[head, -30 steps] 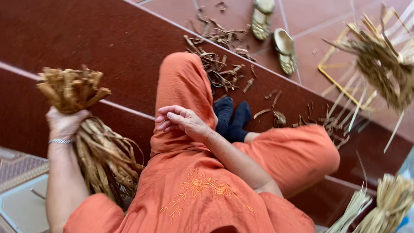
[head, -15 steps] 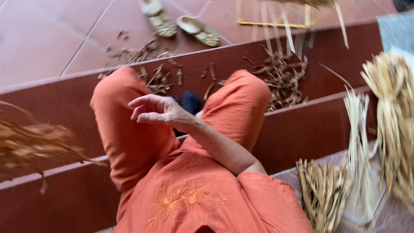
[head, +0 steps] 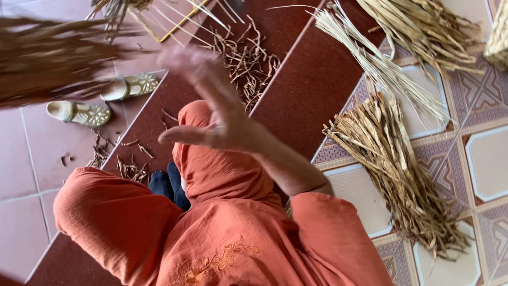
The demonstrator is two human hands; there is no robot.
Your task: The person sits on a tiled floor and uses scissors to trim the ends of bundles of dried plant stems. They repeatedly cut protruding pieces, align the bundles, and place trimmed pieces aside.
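1. The right hand (head: 219, 114) is raised over the lap, open and empty, fingers spread and blurred, thumb pointing left.
2. Its bare forearm runs down to the elbow.
3. The left hand is out of view.

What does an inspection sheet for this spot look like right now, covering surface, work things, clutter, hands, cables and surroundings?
Surface: dark red steps beside patterned floor tiles.
Work things: blurred brown dried-leaf bundle at upper left; its holder is out of frame.
Clutter: leaf scraps on the steps; pale sandals on the lower floor.
Hands: right hand open, empty, motion-blurred; left hand not in view.
Cables: nothing seen.
Surroundings: tan leaf pile and pale straw strips on the tiles.
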